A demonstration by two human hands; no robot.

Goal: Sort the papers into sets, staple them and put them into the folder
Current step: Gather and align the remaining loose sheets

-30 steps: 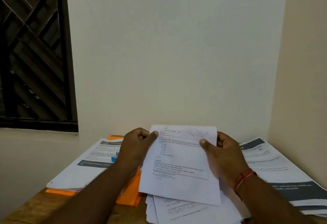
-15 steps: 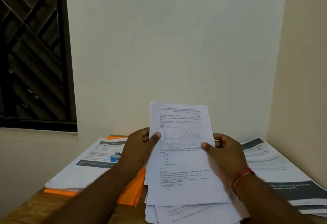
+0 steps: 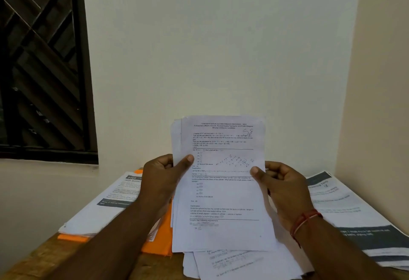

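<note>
I hold a small set of printed white papers point(image 3: 221, 191) upright in front of me, above the table. My left hand point(image 3: 163, 180) grips its left edge, thumb on the front. My right hand point(image 3: 281, 186) grips the right edge the same way; a red thread band is on that wrist. The top sheet has printed maths questions and a handwritten mark at its upper right. More loose white sheets point(image 3: 239, 264) lie flat under the held set. An orange folder point(image 3: 158, 240) lies on the table to the left, partly covered by my left arm. No stapler shows.
A stack of printed sheets point(image 3: 104, 209) rests on another orange folder at the left. Newspaper-like printed sheets point(image 3: 358, 220) lie at the right against the side wall. The wooden table point(image 3: 33, 259) abuts a white wall; a dark window point(image 3: 39, 65) is at upper left.
Both hands have lifted the paper set and tipped it upright, so its full front page now faces me. The sheets on the table have not moved.
</note>
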